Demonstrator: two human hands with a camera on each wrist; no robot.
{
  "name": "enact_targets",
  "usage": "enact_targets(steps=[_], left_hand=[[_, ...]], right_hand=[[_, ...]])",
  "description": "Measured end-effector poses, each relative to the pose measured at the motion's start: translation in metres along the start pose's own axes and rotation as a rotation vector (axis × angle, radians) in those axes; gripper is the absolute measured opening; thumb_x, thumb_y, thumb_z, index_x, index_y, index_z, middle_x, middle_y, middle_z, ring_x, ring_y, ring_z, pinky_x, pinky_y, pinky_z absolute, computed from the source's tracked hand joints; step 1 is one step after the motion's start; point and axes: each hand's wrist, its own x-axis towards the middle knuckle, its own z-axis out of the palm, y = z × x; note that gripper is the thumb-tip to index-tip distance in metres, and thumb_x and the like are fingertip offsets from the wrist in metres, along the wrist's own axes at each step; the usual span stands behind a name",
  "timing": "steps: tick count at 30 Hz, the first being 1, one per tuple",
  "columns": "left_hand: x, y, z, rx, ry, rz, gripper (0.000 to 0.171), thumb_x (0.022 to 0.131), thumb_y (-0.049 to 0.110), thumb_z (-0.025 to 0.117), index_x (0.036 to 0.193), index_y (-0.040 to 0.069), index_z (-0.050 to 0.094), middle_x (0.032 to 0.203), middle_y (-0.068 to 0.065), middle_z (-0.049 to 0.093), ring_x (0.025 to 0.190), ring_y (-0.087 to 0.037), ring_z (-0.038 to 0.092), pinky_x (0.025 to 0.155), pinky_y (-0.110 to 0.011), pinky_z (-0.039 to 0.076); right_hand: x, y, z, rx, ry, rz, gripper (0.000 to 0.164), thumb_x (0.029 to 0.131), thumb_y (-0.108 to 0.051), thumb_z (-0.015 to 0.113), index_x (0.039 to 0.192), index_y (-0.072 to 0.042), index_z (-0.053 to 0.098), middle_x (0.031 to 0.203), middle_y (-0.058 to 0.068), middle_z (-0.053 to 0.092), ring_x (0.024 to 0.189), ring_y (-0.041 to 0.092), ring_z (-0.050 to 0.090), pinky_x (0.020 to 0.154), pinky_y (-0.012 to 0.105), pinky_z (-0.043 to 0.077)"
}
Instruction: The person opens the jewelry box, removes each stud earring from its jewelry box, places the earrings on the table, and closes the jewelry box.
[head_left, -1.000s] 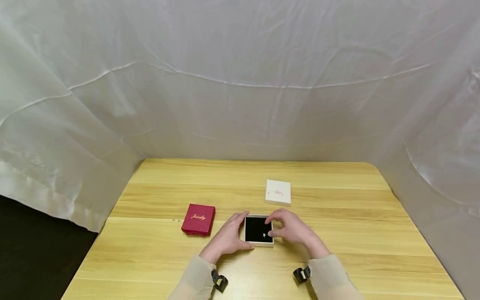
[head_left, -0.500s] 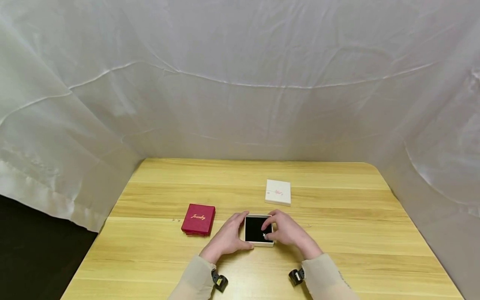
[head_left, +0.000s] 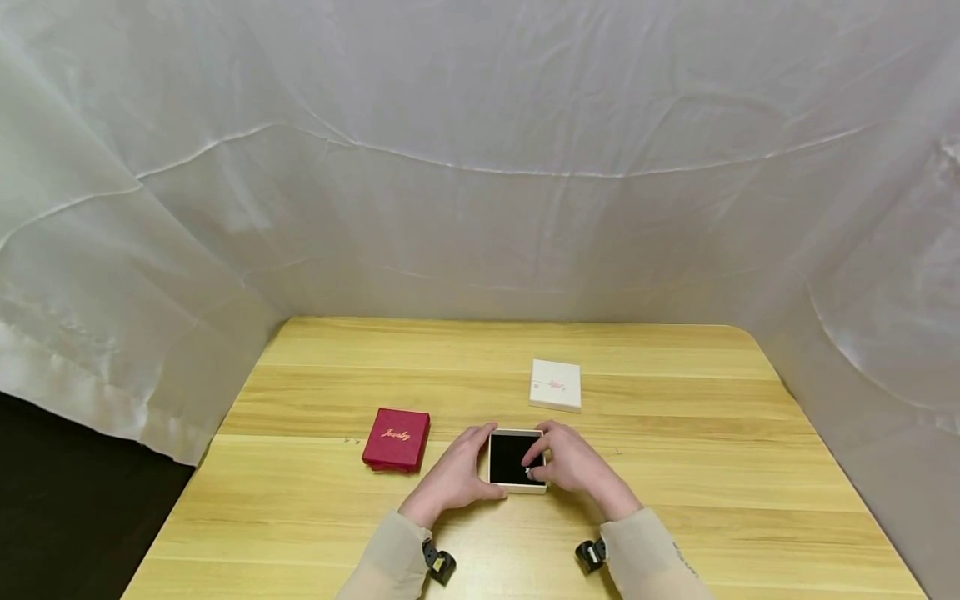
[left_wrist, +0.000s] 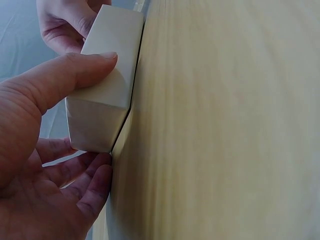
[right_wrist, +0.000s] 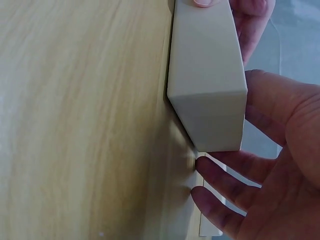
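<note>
A small white box (head_left: 525, 489), lidless and lined with a black pad (head_left: 506, 454), lies on the table. My left hand (head_left: 456, 475) grips its left side, thumb on the front wall and fingers behind, as the left wrist view also shows on the box wall (left_wrist: 107, 75). Over the pad's right part, thumb and index finger of my right hand (head_left: 576, 463) pinch a tiny silvery star-shaped jewelry piece (head_left: 527, 470). In the right wrist view the box (right_wrist: 207, 65) hides those fingertips; the other fingers (right_wrist: 220, 172) stay loosely curled at the box's far corner.
A white lid (head_left: 556, 384) with pink print lies behind the box, slightly right. To the left sits a red box (head_left: 397, 438) lettered "Jewelry". Pale cloth (head_left: 480, 208) hangs behind the wooden table (head_left: 712, 450).
My right hand has moved left and inward, its thumb and index finger closing around the star-shaped piece. The left hand, the box, the lid and the red box stay where they were.
</note>
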Motion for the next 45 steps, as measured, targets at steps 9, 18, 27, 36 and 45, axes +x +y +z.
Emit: enact_targets(steps=[9, 18, 27, 36, 45], left_hand=[[0.0002, 0.0000, 0.0005, 0.008, 0.001, 0.000, 0.099, 0.068, 0.029, 0.090, 0.148, 0.003, 0.039, 0.141, -0.012, 0.048, 0.126, -0.028, 0.048, 0.106, -0.046, 0.040], [-0.0013, 0.0000, 0.0003, 0.000, 0.004, 0.002, 0.098, 0.068, 0.028, 0.090, 0.148, 0.003, 0.039, 0.140, -0.012, 0.049, 0.125, -0.028, 0.049, 0.105, -0.046, 0.041], [-0.0013, 0.0009, -0.0001, -0.003, 0.003, 0.002, 0.098, 0.069, 0.028, 0.089, 0.148, 0.003, 0.039, 0.142, -0.013, 0.047, 0.126, -0.028, 0.048, 0.106, -0.046, 0.040], [-0.0013, -0.0002, 0.0002, 0.000, 0.001, 0.003, 0.098, 0.068, 0.028, 0.089, 0.149, 0.004, 0.038, 0.143, -0.013, 0.047, 0.127, -0.029, 0.047, 0.106, -0.047, 0.040], [-0.0008, -0.0012, 0.0008, -0.002, 0.002, 0.008, 0.098, 0.069, 0.029, 0.089, 0.149, 0.004, 0.038, 0.142, -0.012, 0.047, 0.126, -0.028, 0.048, 0.106, -0.046, 0.040]], right_hand=[[0.0009, 0.0001, 0.0000, 0.009, 0.006, -0.023, 0.012, 0.073, -0.006, 0.083, 0.075, -0.015, 0.076, 0.126, 0.024, 0.058, 0.118, 0.043, 0.052, 0.101, 0.056, 0.041], [0.0001, 0.0010, 0.0000, 0.013, 0.001, -0.036, 0.019, 0.072, -0.006, 0.084, 0.069, -0.018, 0.070, 0.125, 0.022, 0.058, 0.118, 0.042, 0.051, 0.099, 0.055, 0.042], [-0.0014, 0.0006, -0.0012, 0.048, -0.020, -0.031, 0.019, 0.074, -0.005, 0.082, 0.069, -0.017, 0.068, 0.129, 0.022, 0.055, 0.120, 0.043, 0.049, 0.099, 0.055, 0.041], [-0.0035, 0.0004, -0.0025, 0.044, -0.032, -0.041, 0.021, 0.077, -0.003, 0.078, 0.070, -0.019, 0.068, 0.130, 0.022, 0.054, 0.119, 0.043, 0.048, 0.099, 0.055, 0.041], [-0.0045, 0.0025, -0.0054, 0.087, -0.055, -0.042, 0.018, 0.081, -0.005, 0.078, 0.072, -0.018, 0.068, 0.133, 0.025, 0.050, 0.122, 0.044, 0.047, 0.102, 0.057, 0.038]])
